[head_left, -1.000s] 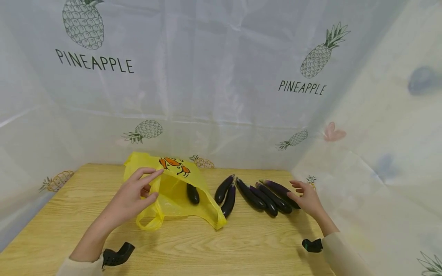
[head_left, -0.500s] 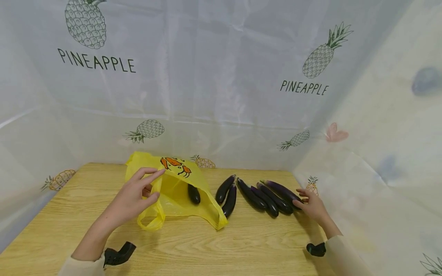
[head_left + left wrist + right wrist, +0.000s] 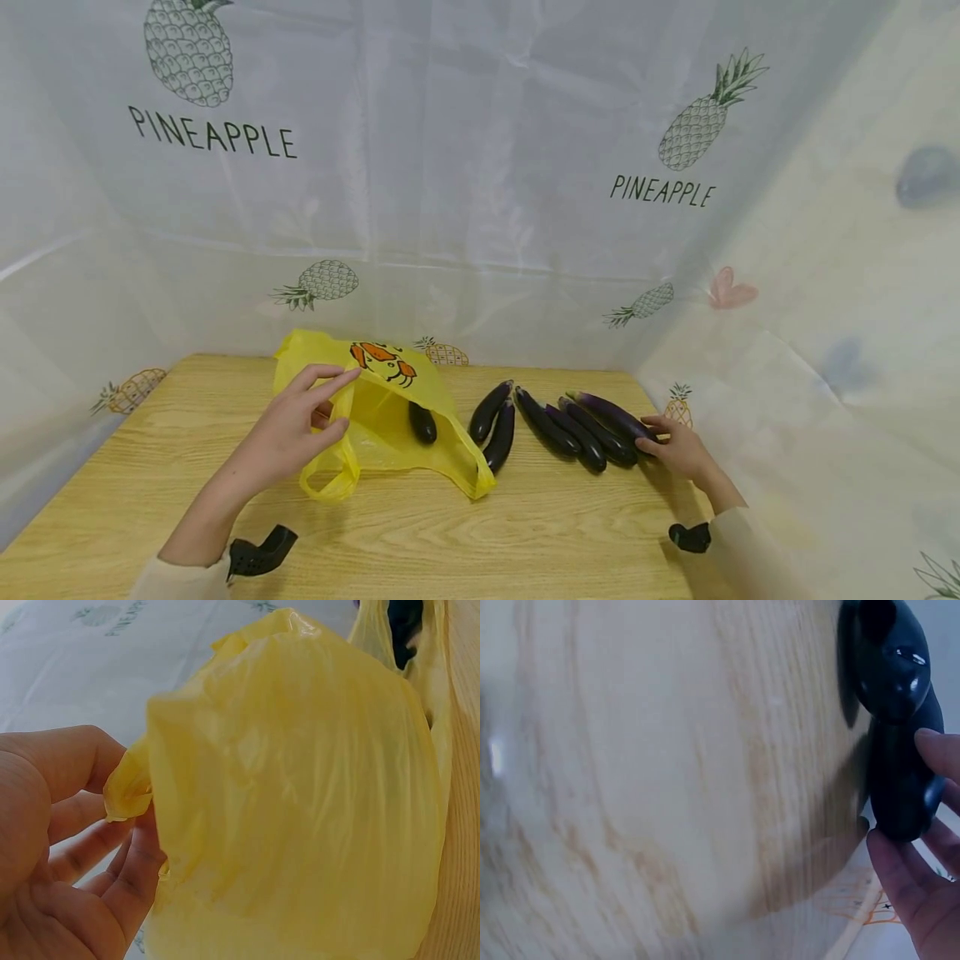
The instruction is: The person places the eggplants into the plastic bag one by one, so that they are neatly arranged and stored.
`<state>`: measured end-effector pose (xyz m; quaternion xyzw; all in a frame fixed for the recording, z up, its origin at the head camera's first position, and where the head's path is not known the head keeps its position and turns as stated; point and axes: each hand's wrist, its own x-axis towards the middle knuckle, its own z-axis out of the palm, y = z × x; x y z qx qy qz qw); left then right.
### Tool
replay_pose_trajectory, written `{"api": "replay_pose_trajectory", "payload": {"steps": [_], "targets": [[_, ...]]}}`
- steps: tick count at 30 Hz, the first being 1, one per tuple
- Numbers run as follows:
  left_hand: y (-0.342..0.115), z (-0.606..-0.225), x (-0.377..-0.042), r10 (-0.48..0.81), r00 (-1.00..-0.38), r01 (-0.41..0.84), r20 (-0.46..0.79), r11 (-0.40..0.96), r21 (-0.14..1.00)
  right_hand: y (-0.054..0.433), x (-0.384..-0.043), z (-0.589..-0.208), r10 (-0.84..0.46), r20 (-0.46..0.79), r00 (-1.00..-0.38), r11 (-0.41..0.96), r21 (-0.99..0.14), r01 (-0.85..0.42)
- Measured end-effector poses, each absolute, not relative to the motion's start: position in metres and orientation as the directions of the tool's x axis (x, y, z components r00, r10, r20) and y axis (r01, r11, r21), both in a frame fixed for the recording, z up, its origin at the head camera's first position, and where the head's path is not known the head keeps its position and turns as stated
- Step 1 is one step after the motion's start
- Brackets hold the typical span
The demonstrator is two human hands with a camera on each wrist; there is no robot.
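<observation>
A yellow plastic bag [image 3: 405, 408] with a crab print lies on its side, its mouth toward me. My left hand [image 3: 288, 425] holds the bag's near-left edge by the handle; in the left wrist view, the fingers [image 3: 139, 877] curl behind the yellow film. One dark eggplant [image 3: 422, 422] shows inside the bag. On the right, my right hand [image 3: 678, 452] grips the blunt end of the rightmost eggplant [image 3: 611, 412]. In the right wrist view, the thumb [image 3: 937, 750] presses one side of this eggplant [image 3: 904, 787], with fingers on the other side.
Two eggplants [image 3: 500, 435] lie beside the bag's mouth. Several more, including a long eggplant [image 3: 547, 425], lie side by side left of my right hand. All rest on a wood-grain table [image 3: 450, 542]. A pineapple-printed curtain [image 3: 480, 208] encloses the back and sides.
My right hand has moved slightly right and down onto the rightmost eggplant's end and now grips it. The left hand and bag have stayed nearly still.
</observation>
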<state>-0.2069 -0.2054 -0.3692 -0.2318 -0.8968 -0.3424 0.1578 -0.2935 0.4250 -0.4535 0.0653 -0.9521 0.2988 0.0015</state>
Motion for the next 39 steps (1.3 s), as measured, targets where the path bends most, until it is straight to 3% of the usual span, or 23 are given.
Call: {"api": "replay_pose_trajectory", "payload": {"steps": [14,27,39], "targets": [[-0.205,-0.37,-0.207,0.305,-0.845,0.52,0.439,0.658,0.545,0.427,-0.295,-0.446,-0.136,-0.018,-0.99,0.833,-0.543,-0.105],[-0.206,-0.37,-0.208,0.31,-0.848,0.519,0.431,0.654,0.55,0.408,-0.288,-0.425,-0.122,0.07,-0.99,0.849,-0.509,-0.14],[-0.206,-0.37,-0.209,0.311,-0.845,0.522,0.436,0.656,0.545,0.349,-0.263,-0.383,-0.188,0.045,-0.981,0.729,-0.663,-0.17]]}}
